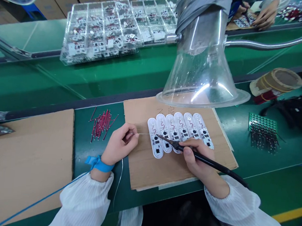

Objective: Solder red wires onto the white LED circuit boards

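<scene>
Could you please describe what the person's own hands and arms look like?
Both the left hand and right hand are bare. White, finely striped sleeves gather at the wrists; a blue band with a blue cord circles the left wrist.

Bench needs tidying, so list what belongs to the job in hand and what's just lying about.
Job in hand:
left hand, holding thin wire
right hand, gripping soldering iron
white circuit boards, by the iron's tip
cardboard beneath them

Lying about, as far as I can judge:
red wires, perhaps supplies
green board with dark wires
clear divided trays
</scene>
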